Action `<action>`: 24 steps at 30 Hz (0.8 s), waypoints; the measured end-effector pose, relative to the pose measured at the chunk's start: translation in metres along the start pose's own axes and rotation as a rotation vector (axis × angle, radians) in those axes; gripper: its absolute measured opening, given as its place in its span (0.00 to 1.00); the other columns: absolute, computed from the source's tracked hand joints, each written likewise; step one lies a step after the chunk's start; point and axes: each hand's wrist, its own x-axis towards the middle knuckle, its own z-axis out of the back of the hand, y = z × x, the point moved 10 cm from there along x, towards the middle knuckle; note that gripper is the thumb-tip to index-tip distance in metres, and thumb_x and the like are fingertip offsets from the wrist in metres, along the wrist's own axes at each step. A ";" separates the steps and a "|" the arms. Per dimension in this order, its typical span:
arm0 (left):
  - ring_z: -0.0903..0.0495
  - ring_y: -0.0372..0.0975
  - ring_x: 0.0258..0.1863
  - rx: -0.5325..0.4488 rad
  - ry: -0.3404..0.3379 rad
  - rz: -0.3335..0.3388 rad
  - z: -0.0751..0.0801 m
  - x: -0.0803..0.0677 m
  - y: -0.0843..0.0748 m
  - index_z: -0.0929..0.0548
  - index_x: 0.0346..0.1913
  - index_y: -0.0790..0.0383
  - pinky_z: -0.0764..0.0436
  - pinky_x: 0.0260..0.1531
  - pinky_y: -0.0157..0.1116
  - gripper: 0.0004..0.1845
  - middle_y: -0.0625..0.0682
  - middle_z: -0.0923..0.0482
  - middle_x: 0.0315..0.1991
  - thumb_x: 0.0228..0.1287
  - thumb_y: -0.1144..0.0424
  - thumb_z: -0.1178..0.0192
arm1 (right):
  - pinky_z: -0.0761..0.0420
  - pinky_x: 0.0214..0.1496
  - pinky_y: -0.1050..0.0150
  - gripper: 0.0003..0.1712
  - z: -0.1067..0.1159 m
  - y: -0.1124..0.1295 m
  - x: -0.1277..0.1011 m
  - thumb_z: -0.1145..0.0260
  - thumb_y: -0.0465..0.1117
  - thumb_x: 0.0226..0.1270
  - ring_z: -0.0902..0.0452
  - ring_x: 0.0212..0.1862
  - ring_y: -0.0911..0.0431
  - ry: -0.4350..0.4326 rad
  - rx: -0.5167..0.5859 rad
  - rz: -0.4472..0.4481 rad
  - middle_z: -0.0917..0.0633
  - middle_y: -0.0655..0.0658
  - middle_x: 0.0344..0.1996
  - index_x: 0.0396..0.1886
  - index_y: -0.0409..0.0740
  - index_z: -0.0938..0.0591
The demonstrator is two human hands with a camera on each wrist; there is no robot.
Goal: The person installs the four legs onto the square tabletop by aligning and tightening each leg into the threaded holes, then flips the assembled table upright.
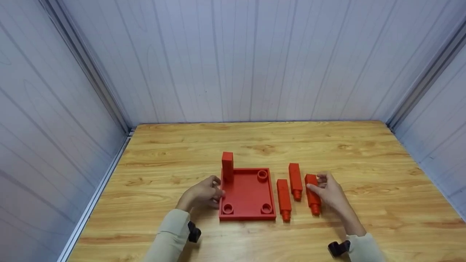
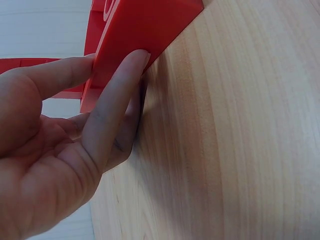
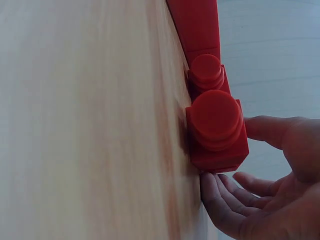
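Note:
A shallow red square base (image 1: 249, 191) with raised edges lies on the wooden table. One red square post (image 1: 228, 163) stands upright in its far left corner; round sockets show in the other corners. At the left edge my left hand (image 1: 202, 191) holds the base, with its thumb at the rim and fingers along the outer wall (image 2: 137, 32). My right hand (image 1: 330, 192) pinches the rightmost loose post (image 1: 311, 187) between thumb and fingers. That post lies on the table, its stepped round end (image 3: 215, 117) towards me.
Two more loose red posts, a nearer one (image 1: 283, 196) and a farther one (image 1: 295, 176), lie between the base and my right hand. Pale panels (image 1: 236, 65) enclose the wooden table (image 1: 174, 145) at the back and both sides.

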 end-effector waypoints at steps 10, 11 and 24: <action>0.22 0.43 0.31 -0.013 -0.006 -0.001 0.000 0.000 0.001 0.39 0.58 0.69 0.16 0.34 0.42 0.22 0.59 0.25 0.37 0.64 0.71 0.45 | 0.19 0.45 0.60 0.39 -0.006 0.002 -0.001 0.32 0.47 0.62 0.24 0.50 0.45 0.045 -0.032 -0.026 0.25 0.31 0.51 0.63 0.28 0.37; 0.22 0.43 0.31 -0.018 -0.005 0.002 0.000 0.000 0.001 0.39 0.58 0.68 0.16 0.34 0.42 0.22 0.59 0.25 0.37 0.64 0.71 0.44 | 0.20 0.45 0.60 0.39 -0.006 0.001 -0.001 0.32 0.47 0.62 0.24 0.50 0.45 0.044 -0.038 -0.029 0.24 0.31 0.51 0.63 0.28 0.36; 0.22 0.44 0.32 -0.039 0.000 0.019 -0.001 -0.003 0.000 0.40 0.60 0.67 0.16 0.35 0.43 0.24 0.60 0.27 0.40 0.65 0.70 0.44 | 0.19 0.48 0.57 0.33 0.002 -0.003 -0.001 0.38 0.41 0.66 0.26 0.55 0.40 0.076 0.043 -0.082 0.27 0.27 0.57 0.65 0.28 0.36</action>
